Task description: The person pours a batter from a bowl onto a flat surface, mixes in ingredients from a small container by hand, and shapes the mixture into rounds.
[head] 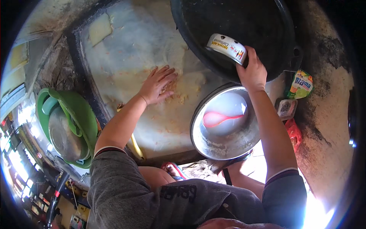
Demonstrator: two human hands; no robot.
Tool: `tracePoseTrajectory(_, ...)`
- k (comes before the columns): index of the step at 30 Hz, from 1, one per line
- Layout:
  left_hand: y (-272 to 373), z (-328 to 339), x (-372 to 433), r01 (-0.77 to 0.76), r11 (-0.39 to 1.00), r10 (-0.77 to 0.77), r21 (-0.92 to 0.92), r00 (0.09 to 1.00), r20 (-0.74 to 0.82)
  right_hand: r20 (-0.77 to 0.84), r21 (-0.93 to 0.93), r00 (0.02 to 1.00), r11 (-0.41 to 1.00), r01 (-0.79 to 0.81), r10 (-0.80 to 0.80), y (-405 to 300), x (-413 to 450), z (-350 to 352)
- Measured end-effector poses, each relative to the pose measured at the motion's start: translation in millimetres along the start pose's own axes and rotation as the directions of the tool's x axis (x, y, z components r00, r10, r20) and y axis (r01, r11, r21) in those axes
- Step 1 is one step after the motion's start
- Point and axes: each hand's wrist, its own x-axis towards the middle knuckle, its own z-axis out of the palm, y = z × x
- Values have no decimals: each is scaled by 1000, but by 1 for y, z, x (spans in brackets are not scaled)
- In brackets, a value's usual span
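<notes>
My left hand (160, 85) lies palm down on the wet grey floor surface (128, 57), over a small heap of pale and orange food scraps (173, 91) partly hidden by the palm. My right hand (253, 70) grips the rim of a white printed cup or bowl (227, 47), tilted on its side over a big black wok (243, 23). Below the wok stands a round metal basin (234, 146) of cloudy water with a pink-red ladle or spoon (214, 118) in it. What the cup contains cannot be seen.
At the left, a green plastic tub (91, 123) holds a metal pot or lid (67, 134). A yellow-green soap pouch (300, 84), a clear plastic box (286, 108) and a red plastic bag (293, 133) lie at the right. A yellow handle (137, 147) rests near my left forearm.
</notes>
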Motion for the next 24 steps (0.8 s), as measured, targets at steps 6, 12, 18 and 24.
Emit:
tracePoseTrajectory(6, 39, 27, -24, 10, 976, -20, 218, 999, 45, 1, -48, 1000, 998, -29, 29, -1, 0, 1)
tracePoseTrajectory(12, 17, 54, -36, -44, 970, 54, 241, 998, -32, 36, -63, 997, 996, -65, 68, -6, -1, -1)
tracePoseTrajectory(18, 23, 37, -58, 32, 937, -4, 347, 997, -79, 39, -95, 995, 991, -91, 95, -1, -2, 2)
tracePoseTrajectory(24, 29, 55, -84, 169, 944, -123, 282, 977, -175, 24, -87, 997, 994, -73, 75, -2, 2, 2)
